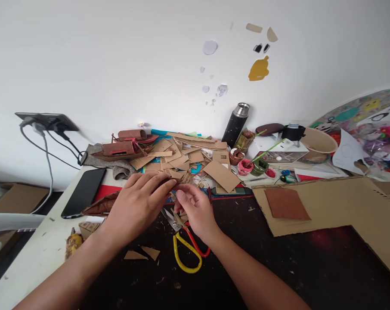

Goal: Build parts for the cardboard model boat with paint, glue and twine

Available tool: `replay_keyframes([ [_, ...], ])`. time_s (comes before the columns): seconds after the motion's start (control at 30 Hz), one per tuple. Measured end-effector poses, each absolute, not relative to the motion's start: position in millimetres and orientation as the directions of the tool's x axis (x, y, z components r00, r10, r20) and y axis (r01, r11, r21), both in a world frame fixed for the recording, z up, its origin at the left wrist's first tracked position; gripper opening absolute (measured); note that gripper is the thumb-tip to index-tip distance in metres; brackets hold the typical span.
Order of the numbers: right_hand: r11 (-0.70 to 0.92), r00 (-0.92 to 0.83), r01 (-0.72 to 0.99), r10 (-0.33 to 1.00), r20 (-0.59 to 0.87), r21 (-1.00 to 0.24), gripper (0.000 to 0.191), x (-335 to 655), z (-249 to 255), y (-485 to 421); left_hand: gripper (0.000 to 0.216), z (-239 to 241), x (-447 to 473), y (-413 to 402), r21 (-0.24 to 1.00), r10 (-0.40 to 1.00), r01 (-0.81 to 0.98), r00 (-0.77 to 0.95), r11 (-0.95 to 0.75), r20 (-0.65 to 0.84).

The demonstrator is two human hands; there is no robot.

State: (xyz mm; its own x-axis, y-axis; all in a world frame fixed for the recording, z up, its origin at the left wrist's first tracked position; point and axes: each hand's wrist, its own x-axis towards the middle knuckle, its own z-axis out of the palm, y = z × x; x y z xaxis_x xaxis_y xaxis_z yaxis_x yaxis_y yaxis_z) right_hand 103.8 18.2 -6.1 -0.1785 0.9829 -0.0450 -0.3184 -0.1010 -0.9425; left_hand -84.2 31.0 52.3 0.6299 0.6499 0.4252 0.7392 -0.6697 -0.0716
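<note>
Holds, just left of the frame's centre, a long brown boat-shaped piece, seemingly painted cardboard (100, 206), under the left hand (138, 198). Runs lengthwise from near the flat black phone (84, 192), rising rightward beneath the palm, apparently to the fingertips at mid-frame. Lies left of the right fingers, with its bulk nearer the left hand. Curls the left fingers close together over the piece, back of hand upward, almost no gap to the thumb. Has the right hand (196, 211) angled in from lower right, above metal scissors with yellow and red handles (175, 224), thumb and fingers bent with little gap; cannot tell of any grip there.
</note>
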Motion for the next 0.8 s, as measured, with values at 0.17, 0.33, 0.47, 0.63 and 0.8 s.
replay_keyframes([
  [0.17,-0.115,-0.16,-0.372,0.985,-0.059,-0.921,0.04,105.5,-11.6,15.7,0.031,54.0,-65.4,26.1,-0.064,0.638,0.736,0.623,-0.674,0.452],
  [0.33,-0.075,-0.141,-0.332,0.99,-0.029,-0.94,0.034,112.7,-10.0,14.1,0.033,50.9,-52.5,22.8,0.052,0.706,0.766,0.56,-0.64,0.434],
  [0.47,-0.072,-0.128,-0.276,0.991,-0.038,-0.959,0.029,118.9,-11.0,14.3,0.047,46.9,-52.5,22.5,0.224,0.794,0.782,0.486,-0.582,0.366],
  [0.63,-0.102,-0.099,-0.269,0.992,-0.078,-0.958,0.03,124.0,-9.6,17.2,0.062,54.4,-56.1,21.7,0.488,0.868,0.719,0.428,-0.495,0.25],
  [0.8,-0.106,-0.116,-0.231,0.99,-0.081,-0.967,0.034,127.7,-6.7,16.7,0.051,63.3,-55.5,29.9,0.744,0.952,0.622,0.3,-0.243,0.061],
])
